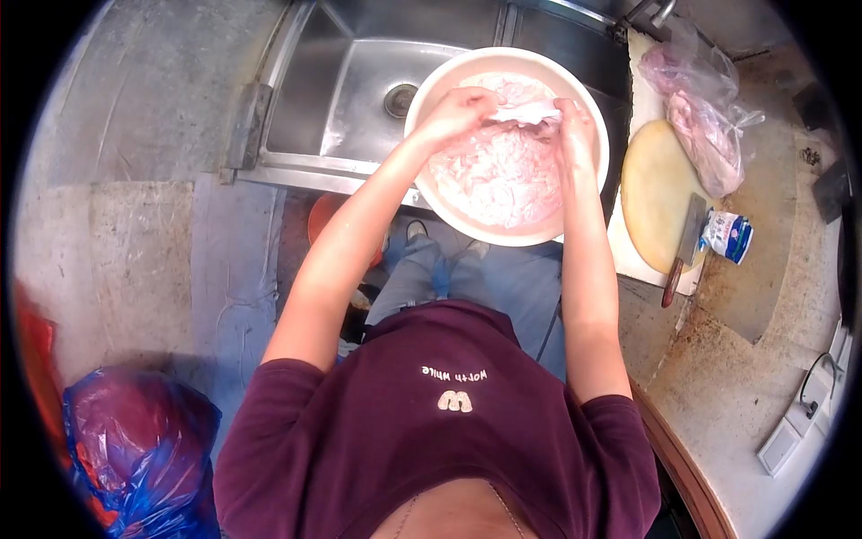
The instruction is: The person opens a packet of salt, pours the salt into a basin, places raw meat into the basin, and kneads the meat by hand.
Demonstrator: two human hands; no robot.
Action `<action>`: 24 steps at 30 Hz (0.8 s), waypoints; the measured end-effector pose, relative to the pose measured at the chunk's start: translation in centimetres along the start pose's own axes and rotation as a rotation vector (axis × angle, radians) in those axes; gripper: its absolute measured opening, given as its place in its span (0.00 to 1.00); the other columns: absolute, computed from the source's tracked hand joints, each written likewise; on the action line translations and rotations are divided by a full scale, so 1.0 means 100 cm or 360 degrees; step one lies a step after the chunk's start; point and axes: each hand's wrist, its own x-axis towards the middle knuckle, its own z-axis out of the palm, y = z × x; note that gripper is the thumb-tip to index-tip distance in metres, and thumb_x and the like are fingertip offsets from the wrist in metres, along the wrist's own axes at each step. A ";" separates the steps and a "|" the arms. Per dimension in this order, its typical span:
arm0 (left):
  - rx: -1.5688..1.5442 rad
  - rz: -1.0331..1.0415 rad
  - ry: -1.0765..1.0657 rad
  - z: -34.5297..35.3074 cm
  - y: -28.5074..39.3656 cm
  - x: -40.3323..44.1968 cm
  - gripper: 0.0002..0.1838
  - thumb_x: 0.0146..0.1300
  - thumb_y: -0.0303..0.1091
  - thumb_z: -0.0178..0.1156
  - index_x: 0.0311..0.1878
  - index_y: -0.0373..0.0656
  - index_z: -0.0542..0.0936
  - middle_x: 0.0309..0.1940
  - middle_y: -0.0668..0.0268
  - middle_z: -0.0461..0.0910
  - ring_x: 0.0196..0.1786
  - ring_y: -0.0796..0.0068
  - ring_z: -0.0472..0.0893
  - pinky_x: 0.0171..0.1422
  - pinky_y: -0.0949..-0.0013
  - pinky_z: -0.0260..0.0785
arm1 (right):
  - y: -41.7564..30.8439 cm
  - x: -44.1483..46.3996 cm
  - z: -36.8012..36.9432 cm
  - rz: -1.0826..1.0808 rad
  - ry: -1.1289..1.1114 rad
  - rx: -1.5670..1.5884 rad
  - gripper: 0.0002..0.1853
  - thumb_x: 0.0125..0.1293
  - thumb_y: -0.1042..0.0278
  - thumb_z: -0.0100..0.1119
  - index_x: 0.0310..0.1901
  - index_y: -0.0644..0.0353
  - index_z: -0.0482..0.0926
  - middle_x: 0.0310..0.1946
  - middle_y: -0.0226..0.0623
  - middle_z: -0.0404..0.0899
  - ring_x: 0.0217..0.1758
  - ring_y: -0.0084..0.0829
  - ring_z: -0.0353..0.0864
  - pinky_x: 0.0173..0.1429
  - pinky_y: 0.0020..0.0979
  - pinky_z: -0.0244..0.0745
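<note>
A large pale round basin (418,166) holds a heap of pale pink sliced meat (507,175). Over its far part, my left hand (460,112) pinches one end of a whitish, floppy piece (528,112), its fingers curled. My right hand (576,128) grips the other end near the basin's right side. The piece is stretched between both hands, just above the meat. Whether it is a packet or a slice of meat I cannot tell.
The basin rests over a steel sink (359,99). To the right are a round cutting board (660,189), a cleaver (690,235), a blue-and-white packet (727,235) and a clear bag of meat (709,135). A blue plastic bag (144,449) sits at lower left.
</note>
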 end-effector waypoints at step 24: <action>0.1104 0.0499 -0.0248 -0.006 -0.021 -0.030 0.16 0.65 0.39 0.49 0.33 0.35 0.77 0.25 0.56 0.78 0.29 0.64 0.79 0.37 0.63 0.70 | 0.022 0.022 -0.014 0.0132 -0.0021 0.0166 0.05 0.56 0.79 0.49 0.24 0.65 0.70 0.15 0.36 0.67 0.14 0.28 0.68 0.16 0.32 0.65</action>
